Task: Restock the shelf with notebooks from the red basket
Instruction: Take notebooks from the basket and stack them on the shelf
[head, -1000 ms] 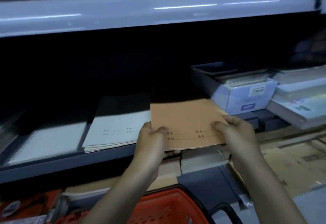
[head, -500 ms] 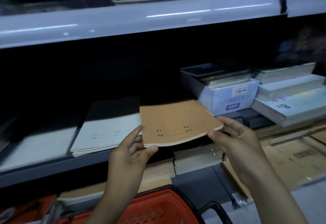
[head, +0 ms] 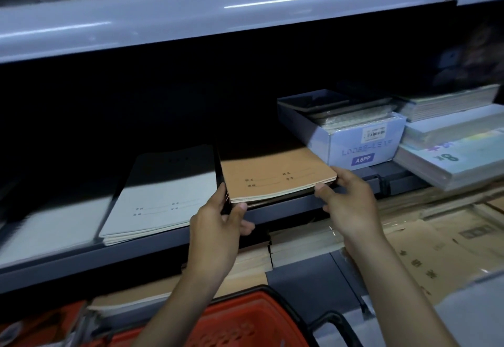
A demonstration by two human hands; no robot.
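A thin stack of brown notebooks (head: 275, 174) lies flat on the grey middle shelf (head: 163, 248), its front edge at the shelf lip. My left hand (head: 218, 221) pinches its near left corner, beside a thin dark divider. My right hand (head: 349, 196) holds its near right corner, thumb against the front edge. The red basket (head: 240, 322) sits low in the middle, below my forearms; what it holds is hidden.
A stack of white notebooks (head: 161, 199) lies just left of the divider. A blue box marked A6PP (head: 362, 142) and paper stacks (head: 452, 153) stand to the right. More brown notebooks (head: 300, 243) fill the lower shelf. An upper shelf (head: 218, 16) overhangs.
The brown notebooks went from held in the air to lying deeper on the shelf. Both hands followed them forward and now grip the near corners.
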